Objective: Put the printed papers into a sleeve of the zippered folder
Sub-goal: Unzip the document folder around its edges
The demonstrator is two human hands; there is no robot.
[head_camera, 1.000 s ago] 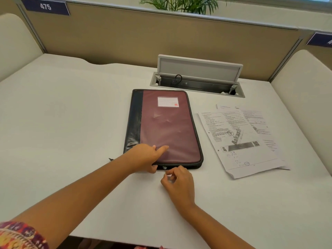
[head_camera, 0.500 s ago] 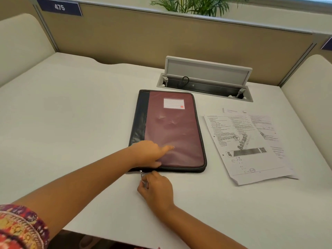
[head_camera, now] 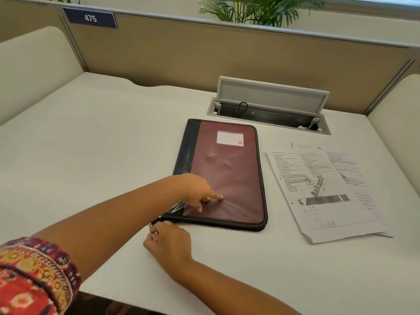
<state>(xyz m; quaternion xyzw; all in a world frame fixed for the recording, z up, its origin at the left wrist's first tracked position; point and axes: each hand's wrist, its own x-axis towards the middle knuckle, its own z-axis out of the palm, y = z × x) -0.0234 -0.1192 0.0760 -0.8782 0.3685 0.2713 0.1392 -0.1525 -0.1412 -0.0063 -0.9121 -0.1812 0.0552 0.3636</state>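
Leftward along the zippered folder's near edge the right hand had drawn the zipper pull, pinching it, while the left hand pressed loosely curled fingers on the cover at frame centre, printed papers lying just right on the counter.

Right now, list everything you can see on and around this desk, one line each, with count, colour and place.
zippered folder: one, maroon with black spine, lying flat at desk centre
zipper pull: one, metal, at the folder's near left corner
printed papers: a loose stack, white, right of the folder
desk: one, white
cable box: one, grey, lid up, behind the folder
partition: tan, along the back
number plate: one, dark blue, reads 475, upper left
plant: one, green, behind the partition
left hand: pressing on the folder cover, patterned red sleeve
right hand: pinching the zipper pull
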